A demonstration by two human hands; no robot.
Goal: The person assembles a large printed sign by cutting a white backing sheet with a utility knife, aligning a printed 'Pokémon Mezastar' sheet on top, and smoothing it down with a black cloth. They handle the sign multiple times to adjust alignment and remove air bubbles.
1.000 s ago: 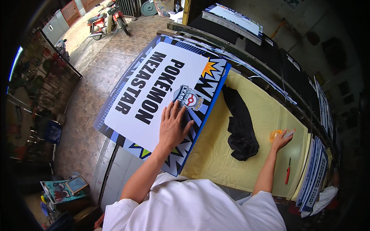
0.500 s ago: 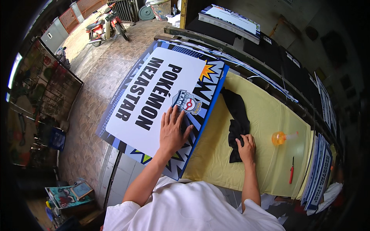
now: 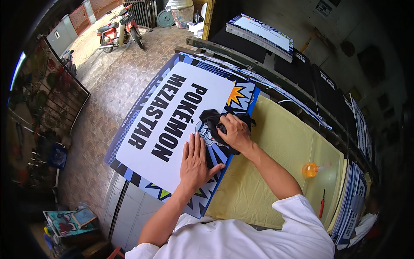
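A large printed sign board [image 3: 142, 116], white in the middle with a blue patterned border, lies tilted across the left part of the table. My left hand [image 3: 195, 165] rests flat on its near half, fingers stretched out. My right hand [image 3: 235, 131] grips a bunched black cloth [image 3: 210, 117] and presses it on the board near the right edge, over the coloured emblem. Part of the emblem is hidden under the cloth and fingers.
Yellow sheeting [image 3: 276, 172] covers the table to the right. On it lie an orange spray bottle [image 3: 309, 169] and a red-handled tool [image 3: 321, 207]. Stacked boards [image 3: 263, 34] sit on the far rack, more boards [image 3: 351, 203] at right. A motorcycle [image 3: 118, 30] stands outside.
My right hand has picked up the black cloth from the yellow sheeting and carried it left onto the board. My left hand stays on the board, slightly shifted toward me.
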